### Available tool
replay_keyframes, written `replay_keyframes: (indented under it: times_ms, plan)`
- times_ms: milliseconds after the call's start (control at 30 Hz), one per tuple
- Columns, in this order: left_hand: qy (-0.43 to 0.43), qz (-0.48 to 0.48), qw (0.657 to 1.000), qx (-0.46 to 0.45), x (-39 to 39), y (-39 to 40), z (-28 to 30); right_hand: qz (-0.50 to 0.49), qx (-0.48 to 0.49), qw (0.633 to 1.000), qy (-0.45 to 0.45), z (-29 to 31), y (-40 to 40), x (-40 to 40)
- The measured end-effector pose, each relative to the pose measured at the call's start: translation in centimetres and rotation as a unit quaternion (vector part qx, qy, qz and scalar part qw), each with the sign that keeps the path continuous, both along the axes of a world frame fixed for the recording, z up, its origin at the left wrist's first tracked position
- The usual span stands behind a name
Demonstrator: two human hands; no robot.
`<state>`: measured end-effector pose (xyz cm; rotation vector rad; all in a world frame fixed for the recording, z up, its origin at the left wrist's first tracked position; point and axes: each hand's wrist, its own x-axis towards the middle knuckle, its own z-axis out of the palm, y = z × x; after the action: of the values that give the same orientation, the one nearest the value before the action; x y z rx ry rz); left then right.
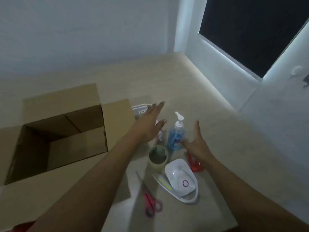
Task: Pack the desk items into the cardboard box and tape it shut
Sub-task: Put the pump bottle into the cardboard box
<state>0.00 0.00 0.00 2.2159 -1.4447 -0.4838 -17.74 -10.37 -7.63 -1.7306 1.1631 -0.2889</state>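
An open cardboard box [117, 111] stands at the left of the desk, flaps spread, nothing visible inside. A blue pump bottle [175, 136] stands upright at the desk's middle. My left hand [148, 124] hovers open just left of it, fingers apart, above a small partly hidden item. My right hand [195, 144] is open just right of the bottle, close to its base. In front lie a roll of clear tape [158, 158], a white folded desk lamp [180, 181], pink-handled scissors [150, 200] and a red packet [194, 164] partly under my right wrist.
A white power strip [139, 111] lies behind my left hand, next to the box flap. The desk [192, 84] meets a white wall at the back and a dark window [250, 34] at the right. The desk's front edge runs near the scissors.
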Motion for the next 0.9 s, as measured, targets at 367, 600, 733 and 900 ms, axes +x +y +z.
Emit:
replay_keyframes:
  times_ms: [367, 600, 733, 900]
  plan:
    - [0.202, 0.052, 0.978, -0.010, -3.5, -4.4, -8.2, 0.007, 0.021, 0.995, -0.099, -7.6, -0.9, 1.8]
    - [0.295, 0.059, 0.951, -0.070, -3.8, -5.4, -9.1, -0.005, -0.001, 0.996, -0.090, -10.8, -1.4, 2.1]
    - [0.315, 0.068, 0.943, -0.079, -3.2, -5.0, -8.9, -0.003, -0.005, 0.995, -0.104, -9.3, -0.5, 2.4]
    - [0.300, 0.045, 0.944, -0.129, -2.0, -5.0, -5.5, -0.021, -0.037, 0.988, -0.148, -5.9, -0.6, 3.3]
